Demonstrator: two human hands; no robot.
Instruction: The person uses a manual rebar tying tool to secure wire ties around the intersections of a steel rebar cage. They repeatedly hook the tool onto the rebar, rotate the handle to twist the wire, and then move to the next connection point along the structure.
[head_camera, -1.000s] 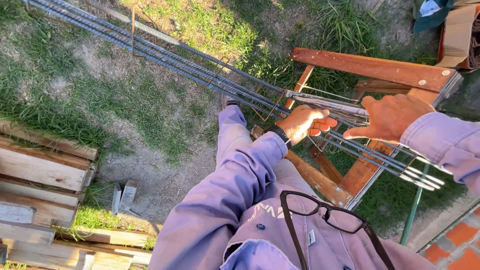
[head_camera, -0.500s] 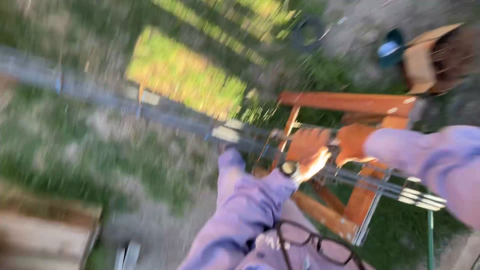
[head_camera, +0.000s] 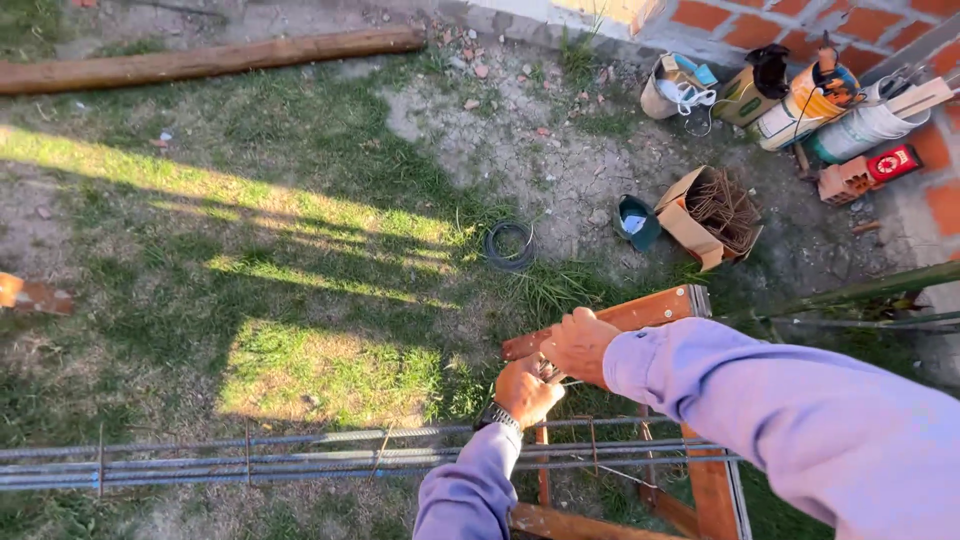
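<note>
Both hands work at the near end of a rebar cage (head_camera: 300, 462) that lies across a wooden sawhorse (head_camera: 640, 312). The left hand (head_camera: 527, 390) is clenched just above the bars, and the right hand (head_camera: 578, 343) is closed right beside it, touching or nearly touching; a thin wire appears to run between them, but what each hand grips cannot be told. The cage extends well to the left of the hands, with at least 3 long bars and several stirrups (head_camera: 247, 452) already set across them; further stirrups (head_camera: 592, 443) stand just below the hands. Judged from this, the work at the sawhorse end is in progress. Beyond the hands lie a wire coil (head_camera: 509, 246) and a cardboard box of stirrups (head_camera: 712, 214).
</note>
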